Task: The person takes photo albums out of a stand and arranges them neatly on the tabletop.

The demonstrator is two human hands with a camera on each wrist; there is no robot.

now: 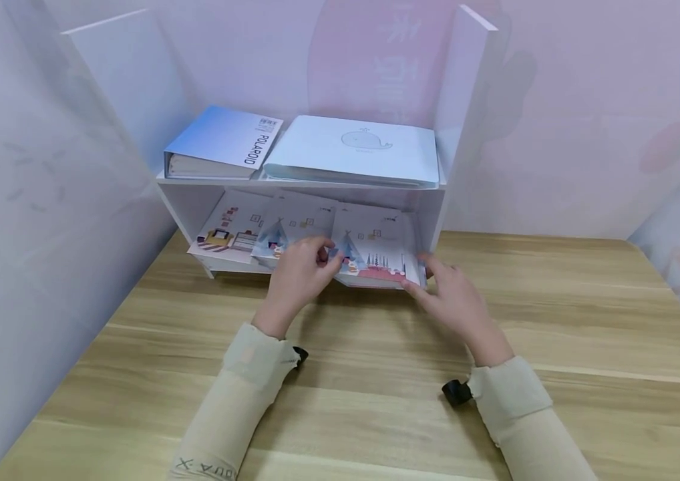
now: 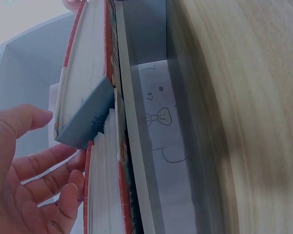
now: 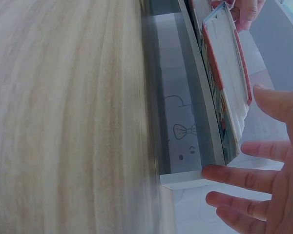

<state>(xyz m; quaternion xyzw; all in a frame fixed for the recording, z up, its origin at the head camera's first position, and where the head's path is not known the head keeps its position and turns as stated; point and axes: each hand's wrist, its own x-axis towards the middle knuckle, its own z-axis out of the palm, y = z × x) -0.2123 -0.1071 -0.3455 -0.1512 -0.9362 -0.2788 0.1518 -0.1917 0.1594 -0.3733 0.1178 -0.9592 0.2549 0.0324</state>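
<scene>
In the lower compartment of a small white shelf (image 1: 300,183) lie several illustrated albums. The right album (image 1: 370,227), showing a tent and trees, lies between both hands and slightly overlaps the middle album (image 1: 304,208). My left hand (image 1: 304,267) is at its left corner; in the left wrist view the thumb (image 2: 36,118) stands apart from the book edge, with fingers near the blue spine (image 2: 88,117). My right hand (image 1: 454,297) has its fingers extended around the album's right edge. A left album (image 1: 228,224) with a yellow vehicle picture lies farther left.
On the top level rest a blue POLAROID album (image 1: 220,137) and a pale album with a whale (image 1: 358,143). Side panels (image 1: 466,87) rise at both ends. The shelf stands on a wood-grain table (image 1: 376,374) against a printed wall.
</scene>
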